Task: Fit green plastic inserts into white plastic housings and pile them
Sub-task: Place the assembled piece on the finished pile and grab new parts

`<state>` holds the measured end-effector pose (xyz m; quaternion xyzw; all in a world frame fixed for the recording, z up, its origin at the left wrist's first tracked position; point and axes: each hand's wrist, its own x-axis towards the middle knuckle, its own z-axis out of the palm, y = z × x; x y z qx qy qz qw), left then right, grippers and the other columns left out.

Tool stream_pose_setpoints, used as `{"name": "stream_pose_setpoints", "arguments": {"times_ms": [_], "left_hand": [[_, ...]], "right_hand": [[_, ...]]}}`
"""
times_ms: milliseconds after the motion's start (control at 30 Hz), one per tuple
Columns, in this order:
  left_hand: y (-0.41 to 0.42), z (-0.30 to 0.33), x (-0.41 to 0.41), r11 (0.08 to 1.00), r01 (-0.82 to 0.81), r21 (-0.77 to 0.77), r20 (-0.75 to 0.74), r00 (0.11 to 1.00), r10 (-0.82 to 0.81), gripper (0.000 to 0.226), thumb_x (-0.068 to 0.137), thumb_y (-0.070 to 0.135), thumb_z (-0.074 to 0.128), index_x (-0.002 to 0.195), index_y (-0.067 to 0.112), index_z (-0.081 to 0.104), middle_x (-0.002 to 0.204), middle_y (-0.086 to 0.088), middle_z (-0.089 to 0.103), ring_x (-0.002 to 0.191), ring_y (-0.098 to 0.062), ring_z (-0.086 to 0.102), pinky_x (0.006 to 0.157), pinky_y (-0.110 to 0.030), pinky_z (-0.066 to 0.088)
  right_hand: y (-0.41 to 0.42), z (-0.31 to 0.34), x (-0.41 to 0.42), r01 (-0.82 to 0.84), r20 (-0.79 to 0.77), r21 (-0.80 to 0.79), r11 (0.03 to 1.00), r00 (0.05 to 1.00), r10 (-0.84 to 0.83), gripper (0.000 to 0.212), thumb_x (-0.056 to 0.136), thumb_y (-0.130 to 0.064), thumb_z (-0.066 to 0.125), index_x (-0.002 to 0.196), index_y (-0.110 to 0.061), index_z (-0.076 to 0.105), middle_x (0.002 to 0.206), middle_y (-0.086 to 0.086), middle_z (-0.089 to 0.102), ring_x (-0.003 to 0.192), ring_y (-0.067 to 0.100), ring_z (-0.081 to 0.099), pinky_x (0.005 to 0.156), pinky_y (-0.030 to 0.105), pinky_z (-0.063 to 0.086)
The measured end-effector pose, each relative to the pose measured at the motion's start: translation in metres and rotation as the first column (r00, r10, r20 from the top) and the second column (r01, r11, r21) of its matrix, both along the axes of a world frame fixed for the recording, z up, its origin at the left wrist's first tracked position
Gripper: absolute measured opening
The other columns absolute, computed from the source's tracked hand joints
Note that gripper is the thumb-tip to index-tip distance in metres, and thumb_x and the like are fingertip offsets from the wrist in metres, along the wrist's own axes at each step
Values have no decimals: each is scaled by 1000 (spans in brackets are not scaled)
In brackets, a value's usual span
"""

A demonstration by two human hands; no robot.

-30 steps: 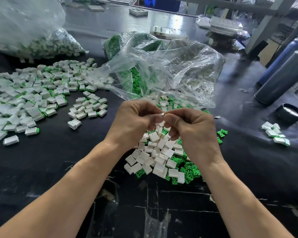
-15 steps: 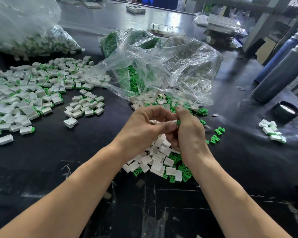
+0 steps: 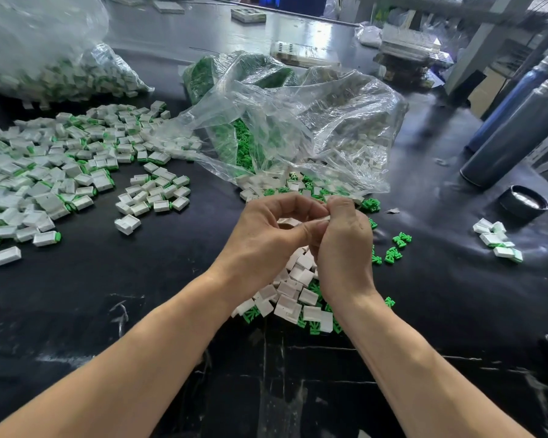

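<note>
White housing [image 3: 290, 221] pinched between left hand [image 3: 266, 241] and right hand [image 3: 345, 245], centre; press insert squarely; finished pile [image 3: 45, 172] at 10 o'clock.

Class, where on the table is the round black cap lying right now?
Head view, far right: the round black cap lies beside the dark grey cylindrical bottle.

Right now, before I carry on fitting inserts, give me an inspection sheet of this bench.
Surface: black table, scuffed.
Job's things: loose white housings and green inserts heaped under the hands; finished pile far left; clear bag of parts behind.
Clutter: small group of pieces right; black cap; two dark cylinders.
Grippers: left hand and right hand pinch one white piece between them.
Cables: nothing seen.
Surroundings: second bag top left; shelving behind.
</note>
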<state>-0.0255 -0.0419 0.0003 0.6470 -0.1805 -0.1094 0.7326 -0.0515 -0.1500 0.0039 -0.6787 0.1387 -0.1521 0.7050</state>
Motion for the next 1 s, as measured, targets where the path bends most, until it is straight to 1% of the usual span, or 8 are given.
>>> {"name": "stream_pose_setpoints", "arguments": {"times_ms": [133,200,267,367,500,667,900,1000], "left_hand": [[4,0,3,1000,13,-13,4,1000,-12,11,83,15,77,91,8,74,106,-22,73,98,-39,72,88,-40,61],[5,1,4,1000,21,-5,9,1000,-21,9,84,14,77,91,9,74,105,-25,73,98,-44,70,87,-41,61],[6,0,5,999,35,19,23,999,-36,7,86,12,77,91,9,74,106,-23,72,99,-45,69,91,-45,60],[5,0,4,998,52,45,39,998,-54,6,88,10,76,92,7,73,108,-15,73,100,-39,71,92,-43,60],[4,0,3,997,60,49,41,997,-62,8,87,13,78,93,8,73,108,-16,72,90,-33,73,87,-46,61],[3,-1,2,995,25,96,62,998,-31,11,87,16,78,95,9,74,108,-12,74,100,-31,73,96,-53,57],[4,0,0,995,9,104,89,996,-19,11,90,14,77,96,7,73,101,-11,75,88,-30,74,84,-38,61],[3,2,-2,996,-1,95,101,995,-8,7,90,11,76,94,7,73,100,-13,75,80,-21,73,78,-33,60]], "right_hand": [[-3,1,3,-53,-17,140,989,998,56,63,106,-34,40,50,-32,68,46,-13,49,39,2,43,37,17,32],[-8,2,4,-86,-50,176,981,994,96,63,106,-38,39,51,-26,68,48,-2,47,38,10,37,37,18,27],[-12,1,5,-107,-80,145,984,990,119,66,107,-40,38,50,-25,67,48,0,46,38,12,35,38,19,25],[-11,1,3,-103,-56,73,992,993,107,68,108,-37,36,48,-29,68,45,-6,44,37,8,35,37,17,26],[-9,-1,2,-92,-8,67,994,996,93,69,109,-31,35,49,-35,69,40,-14,44,35,1,38,37,15,29],[-8,-5,3,-87,25,18,996,996,86,67,108,-32,34,52,-41,71,43,-17,54,40,-3,53,40,10,38],[-7,-6,5,-70,51,-65,995,996,73,60,100,-38,34,51,-45,68,44,-22,53,42,-4,52,46,11,36],[-7,-4,5,-68,68,-69,995,995,73,61,100,-35,34,49,-42,67,43,-21,52,41,-3,51,43,10,36]]}}
